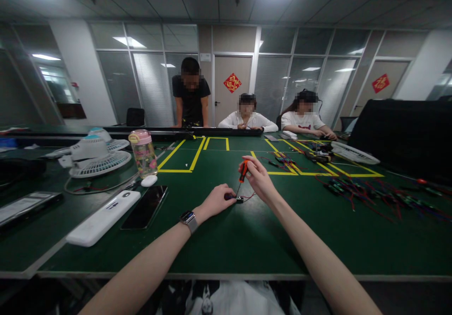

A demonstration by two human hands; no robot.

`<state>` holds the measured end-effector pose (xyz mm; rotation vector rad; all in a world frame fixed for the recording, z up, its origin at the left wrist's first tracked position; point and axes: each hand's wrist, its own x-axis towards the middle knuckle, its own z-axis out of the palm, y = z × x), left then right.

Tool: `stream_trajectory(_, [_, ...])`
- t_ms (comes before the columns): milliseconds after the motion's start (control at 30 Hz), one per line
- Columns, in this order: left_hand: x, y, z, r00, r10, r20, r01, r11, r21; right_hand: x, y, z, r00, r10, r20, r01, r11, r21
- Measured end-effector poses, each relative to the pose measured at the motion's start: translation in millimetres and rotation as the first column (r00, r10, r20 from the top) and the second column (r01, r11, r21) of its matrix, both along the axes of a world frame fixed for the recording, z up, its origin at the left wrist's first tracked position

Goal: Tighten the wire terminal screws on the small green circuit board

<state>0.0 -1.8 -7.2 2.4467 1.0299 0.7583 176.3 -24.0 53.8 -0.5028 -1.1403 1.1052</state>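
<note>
My right hand (257, 178) is closed round a small screwdriver with an orange handle (243, 171), held upright with its tip down on a small dark part (236, 198) that has thin red wires. My left hand (217, 201), with a watch on the wrist, pinches that part against the green table (226, 239). Both hands meet near the middle of the table, a little in front of me.
A white power bank (102, 217), a black phone (144, 206), a white mouse (149, 180), a pink-lidded bottle (143, 153) and small fans (95, 157) lie to the left. Red and black wired parts (367, 192) spread on the right. Three people are at the far side.
</note>
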Motion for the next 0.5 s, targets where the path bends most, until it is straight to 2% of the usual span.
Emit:
stream_trajectory(333, [0.4, -3.3, 3.7, 1.0, 0.008, -0.002, -0.008, 1.0, -0.017, 3.6, 5.9, -3.5, 0.996, -0.082, -0.016, 0.082, 0.997, 0.007])
stream_trajectory(500, [0.1, -3.4, 3.7, 1.0, 0.007, -0.01, -0.008, 1.0, -0.025, 3.6, 5.9, -3.2, 0.998, -0.066, -0.009, 0.066, 0.998, 0.007])
